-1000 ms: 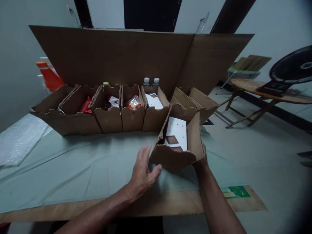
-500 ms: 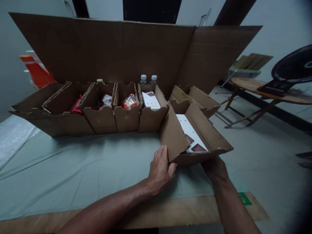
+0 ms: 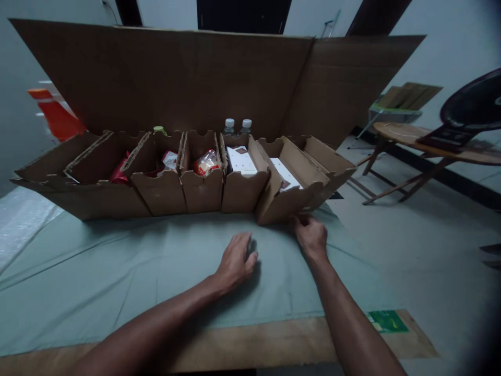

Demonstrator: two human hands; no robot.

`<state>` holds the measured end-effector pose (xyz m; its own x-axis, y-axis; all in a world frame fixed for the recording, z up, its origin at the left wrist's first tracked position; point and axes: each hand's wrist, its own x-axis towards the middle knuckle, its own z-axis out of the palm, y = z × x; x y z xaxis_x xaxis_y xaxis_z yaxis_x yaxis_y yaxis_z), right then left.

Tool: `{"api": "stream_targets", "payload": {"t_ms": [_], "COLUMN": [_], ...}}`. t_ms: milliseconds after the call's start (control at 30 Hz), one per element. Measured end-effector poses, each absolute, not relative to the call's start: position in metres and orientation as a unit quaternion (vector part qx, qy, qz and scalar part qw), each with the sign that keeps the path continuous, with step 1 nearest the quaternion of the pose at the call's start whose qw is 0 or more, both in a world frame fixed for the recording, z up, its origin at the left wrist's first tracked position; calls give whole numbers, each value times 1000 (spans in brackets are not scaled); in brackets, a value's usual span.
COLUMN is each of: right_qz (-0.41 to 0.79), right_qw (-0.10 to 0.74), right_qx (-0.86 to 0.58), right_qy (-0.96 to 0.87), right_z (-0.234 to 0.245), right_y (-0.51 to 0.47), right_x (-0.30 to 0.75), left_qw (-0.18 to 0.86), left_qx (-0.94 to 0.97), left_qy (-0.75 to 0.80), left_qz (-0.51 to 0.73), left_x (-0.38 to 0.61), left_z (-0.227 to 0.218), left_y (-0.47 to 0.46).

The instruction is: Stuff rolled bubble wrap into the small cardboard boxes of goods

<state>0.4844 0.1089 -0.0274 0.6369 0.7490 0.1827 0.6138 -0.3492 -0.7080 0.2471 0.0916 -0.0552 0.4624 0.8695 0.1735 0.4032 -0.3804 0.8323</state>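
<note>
A row of open cardboard boxes stands on the green-covered table [image 3: 117, 271]. The cardboard box [image 3: 287, 201] with a white card [image 3: 286, 173] inside sits at the right end of the row, beside a box holding another white card [image 3: 240, 159]. My right hand [image 3: 311, 235] is just in front of this box, fingers curled near its lower front edge, holding nothing that I can see. My left hand [image 3: 237, 261] rests on the cloth a little to the left, fingers loosely bent, empty.
A tall cardboard sheet [image 3: 195, 78] stands behind the boxes. Other boxes hold red packets [image 3: 119, 169] and a snack bag [image 3: 205, 163]. Two water bottles [image 3: 237, 126] stand at the back. A wooden table [image 3: 422, 138] and a dark fan [image 3: 475, 107] are at right, an orange object [image 3: 58, 117] at left.
The box with the white card was held up and tilted in both hands; now it stands in the row. Both hands have let go and drawn back.
</note>
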Motion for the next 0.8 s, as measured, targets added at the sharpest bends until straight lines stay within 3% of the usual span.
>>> {"api": "stream_targets", "payload": {"t_ms": [233, 533, 700, 800], "right_qz": [80, 111, -73, -120], "right_qw": [332, 360, 432, 342], "right_qx": [-840, -777, -647, -617], "right_qy": [-422, -505, -623, -699], "right_z": [-30, -4, 49, 75], "right_y": [136, 127, 124, 151], "right_x": [473, 428, 379, 360], "left_qw": [426, 448, 463, 458], "left_qx": [754, 749, 740, 736], "left_qy": [376, 345, 350, 354], "left_qz": [331, 345, 340, 352], "left_x": [189, 157, 157, 159], "left_z": [-65, -61, -56, -55], "left_y": [44, 10, 10, 10]}}
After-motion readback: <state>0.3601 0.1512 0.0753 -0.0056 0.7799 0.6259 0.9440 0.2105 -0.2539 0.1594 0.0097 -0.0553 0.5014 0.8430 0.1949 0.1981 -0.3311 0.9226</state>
